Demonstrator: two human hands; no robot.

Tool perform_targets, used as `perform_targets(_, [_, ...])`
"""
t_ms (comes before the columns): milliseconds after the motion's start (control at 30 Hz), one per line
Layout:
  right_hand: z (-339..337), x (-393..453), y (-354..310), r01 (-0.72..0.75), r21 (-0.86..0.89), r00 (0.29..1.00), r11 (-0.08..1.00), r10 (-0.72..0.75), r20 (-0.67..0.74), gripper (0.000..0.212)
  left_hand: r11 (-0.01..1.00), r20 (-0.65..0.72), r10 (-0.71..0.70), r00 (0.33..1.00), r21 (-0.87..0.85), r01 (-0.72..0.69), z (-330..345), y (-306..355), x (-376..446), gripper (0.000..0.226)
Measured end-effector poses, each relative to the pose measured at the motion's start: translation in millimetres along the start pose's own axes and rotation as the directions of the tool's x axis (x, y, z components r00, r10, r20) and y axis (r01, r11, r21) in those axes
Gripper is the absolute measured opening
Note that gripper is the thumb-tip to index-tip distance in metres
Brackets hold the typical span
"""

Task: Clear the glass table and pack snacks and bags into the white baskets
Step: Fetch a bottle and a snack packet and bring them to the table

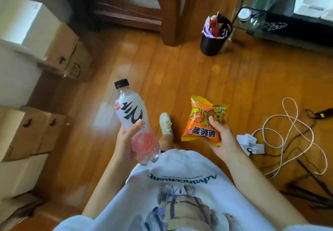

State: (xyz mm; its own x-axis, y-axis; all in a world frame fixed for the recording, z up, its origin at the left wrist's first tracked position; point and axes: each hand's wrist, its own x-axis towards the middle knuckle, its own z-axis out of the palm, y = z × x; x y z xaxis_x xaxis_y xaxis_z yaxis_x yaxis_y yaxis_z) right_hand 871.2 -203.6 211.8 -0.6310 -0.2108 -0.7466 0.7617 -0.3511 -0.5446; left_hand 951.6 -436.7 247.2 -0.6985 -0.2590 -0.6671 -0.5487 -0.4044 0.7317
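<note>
The left hand [126, 140] is gripping a bottle [134, 119], fingers wrapping round its lower half, the black cap tilting up and away. The right hand [222, 137] is pinching an orange snack bag [201, 120] by its lower right side, thumb lying on the front. Both are hanging above the wooden floor [180, 79], well apart. A black bin [212, 45] stuffed with wrappers is standing near the desk [288, 25]. Cables [288, 131] are lying on the floor at right.
</note>
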Motion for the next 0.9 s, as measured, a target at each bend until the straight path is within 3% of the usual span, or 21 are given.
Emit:
perform_targets(133, [3, 37, -48, 0.058, 0.015, 0.997, 0.998, -0.057, -0.055, 0.045, 0.996, 0.104, -0.056, 0.993, 0.078, 0.048, 34, 39, 59, 0.102])
perform_targets(333, [14, 92, -142, 0.156, 0.090, 0.967, 0.984, -0.133, -0.216, 0.022, 0.984, 0.225, 0.010, 0.974, 0.174, -0.050, 101, 121, 156, 0.084])
perform_targets(567, [-2, 131, -225, 0.296, 0.203, 0.909, 0.933, -0.210, -0.360, 0.025, 0.951, 0.377, 0.002, 0.926, 0.285, -0.118, 187, 186, 251, 0.051])
perform_targets(900, [-97, 173, -314, 0.358, 0.277, 0.857, 0.892, -0.197, -0.476, 0.038, 0.931, 0.562, -0.092, 0.822, 0.342, -0.129, 365, 197, 312, 0.047])
